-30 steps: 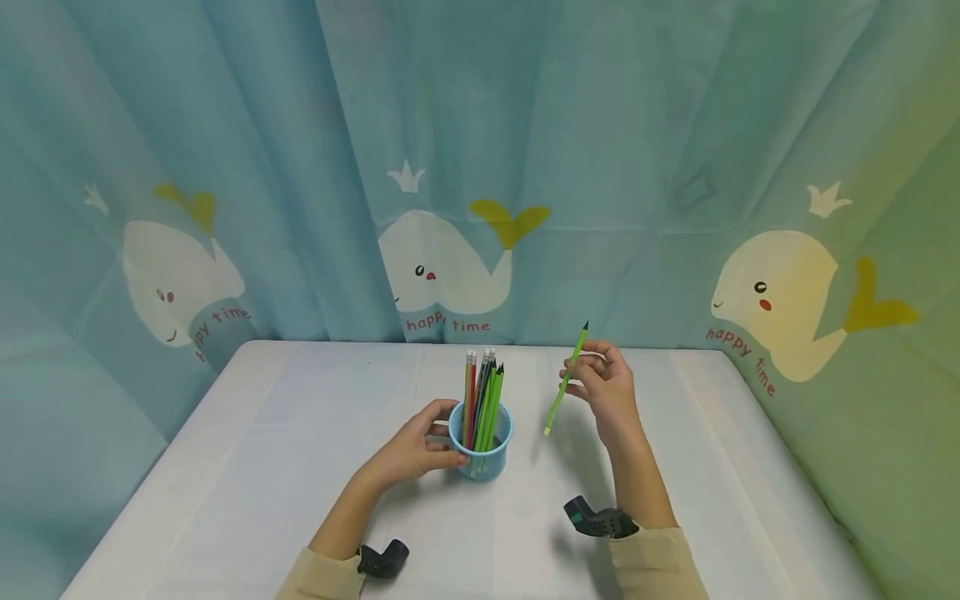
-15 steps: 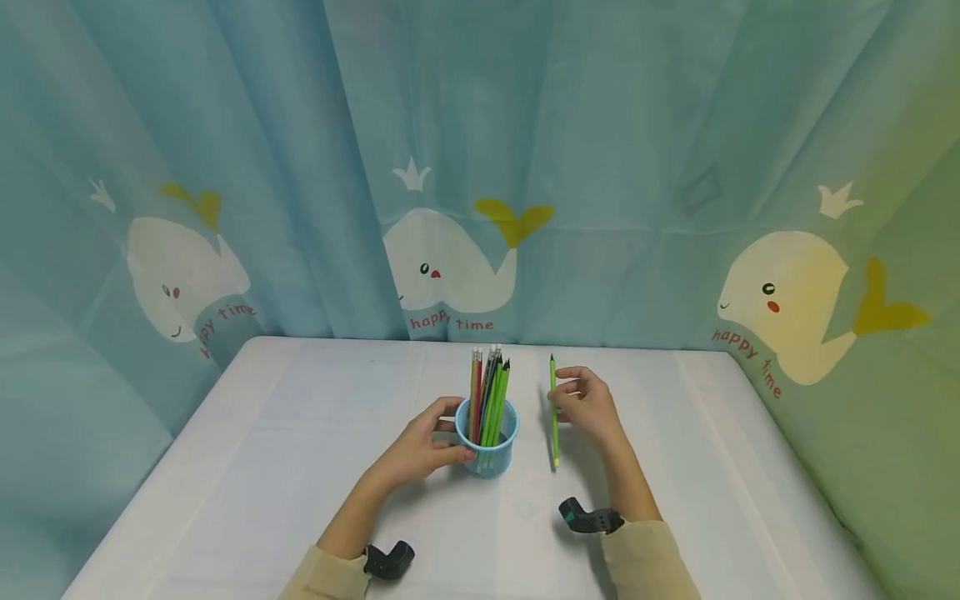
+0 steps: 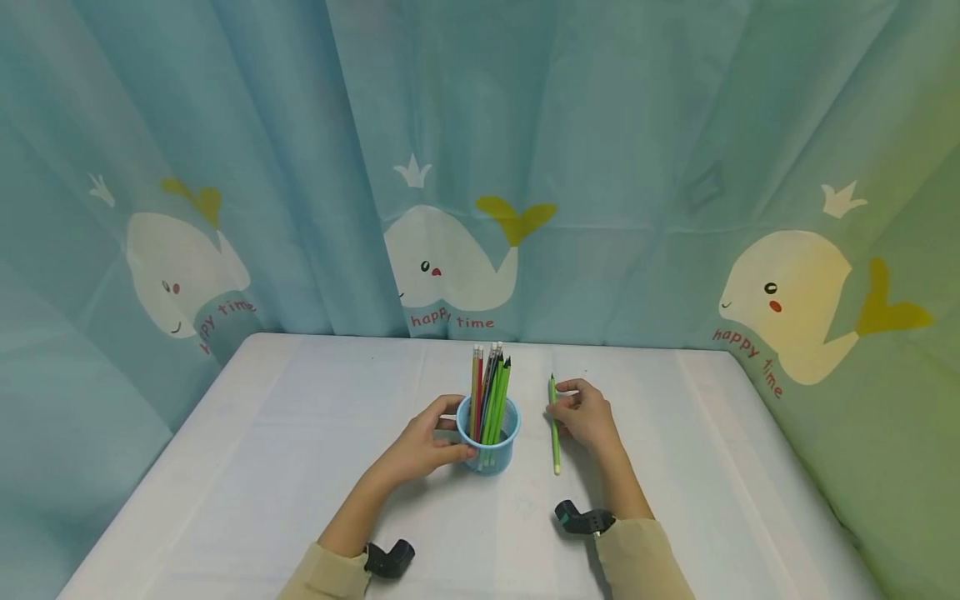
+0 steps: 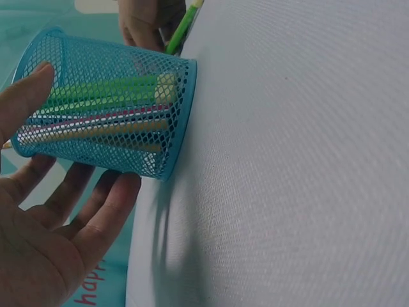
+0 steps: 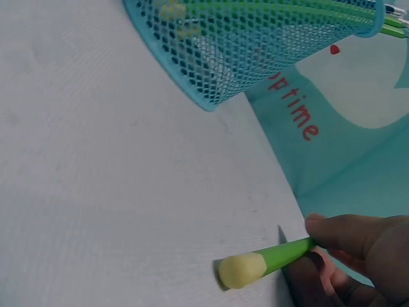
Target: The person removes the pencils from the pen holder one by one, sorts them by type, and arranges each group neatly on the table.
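Note:
A light-blue mesh pencil cup (image 3: pixel 489 463) stands upright on the table, holding several pencils (image 3: pixel 489 400) in green, red, black and gold. My left hand (image 3: pixel 420 450) grips the cup's left side; in the left wrist view its thumb and fingers lie on opposite sides of the mesh cup (image 4: pixel 96 64). To the right of the cup, my right hand (image 3: pixel 590 418) pinches a green pencil (image 3: pixel 556 446) near its middle. Its dark tip points away from me. In the right wrist view the pencil's pale eraser end (image 5: pixel 241 271) is at or very near the tabletop; contact is hard to tell.
A white cloth covers the table (image 3: pixel 315 392). Behind and along the sides hangs a blue-green curtain (image 3: pixel 600 167) printed with whales. Black wrist cameras, left (image 3: pixel 390 560) and right (image 3: pixel 583 518), sit at the sleeve cuffs.
The right hand has lowered the green pencil toward the table and moved slightly left and nearer. The pencil has turned from slanted to pointing straight away. The left hand stays on the cup.

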`<move>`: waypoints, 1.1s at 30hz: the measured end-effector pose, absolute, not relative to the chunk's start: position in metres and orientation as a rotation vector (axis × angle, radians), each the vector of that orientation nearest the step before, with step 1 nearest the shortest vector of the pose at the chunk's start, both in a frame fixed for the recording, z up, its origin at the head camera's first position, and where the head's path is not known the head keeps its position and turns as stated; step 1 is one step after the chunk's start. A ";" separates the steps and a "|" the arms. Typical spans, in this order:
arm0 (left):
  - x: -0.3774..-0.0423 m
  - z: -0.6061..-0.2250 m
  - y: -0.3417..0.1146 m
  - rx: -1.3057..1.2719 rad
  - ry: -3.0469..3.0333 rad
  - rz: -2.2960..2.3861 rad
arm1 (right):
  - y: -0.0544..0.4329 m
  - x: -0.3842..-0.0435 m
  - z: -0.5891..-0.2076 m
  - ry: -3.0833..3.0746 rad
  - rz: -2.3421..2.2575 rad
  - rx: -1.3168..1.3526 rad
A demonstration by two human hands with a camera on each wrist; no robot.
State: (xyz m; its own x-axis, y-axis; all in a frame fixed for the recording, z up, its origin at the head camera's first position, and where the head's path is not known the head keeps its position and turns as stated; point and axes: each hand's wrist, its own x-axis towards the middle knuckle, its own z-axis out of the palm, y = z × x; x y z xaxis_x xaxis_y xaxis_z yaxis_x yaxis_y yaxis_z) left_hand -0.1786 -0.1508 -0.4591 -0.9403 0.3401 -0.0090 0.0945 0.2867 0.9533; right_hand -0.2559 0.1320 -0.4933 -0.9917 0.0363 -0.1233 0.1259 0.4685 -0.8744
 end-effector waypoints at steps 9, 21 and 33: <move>-0.178 -0.460 -0.151 0.411 2.327 1.721 | 0.131 -0.254 -0.495 2.649 -1.511 0.125; -0.178 -0.461 -0.150 0.391 2.326 1.725 | 0.131 -0.253 -0.483 2.626 -1.573 0.083; -0.179 -0.462 -0.150 0.393 2.304 1.744 | 0.115 -0.238 -0.438 2.324 -1.875 -0.262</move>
State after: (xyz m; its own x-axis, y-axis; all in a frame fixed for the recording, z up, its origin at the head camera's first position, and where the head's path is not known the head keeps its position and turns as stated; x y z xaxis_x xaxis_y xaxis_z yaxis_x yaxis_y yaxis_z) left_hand -0.1789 -0.1501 -0.4618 -0.9389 0.3437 -0.0176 0.0766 0.2583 0.9630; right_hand -0.2382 0.1149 -0.4375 -0.9744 -0.2246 -0.0029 -0.0446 0.2063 -0.9775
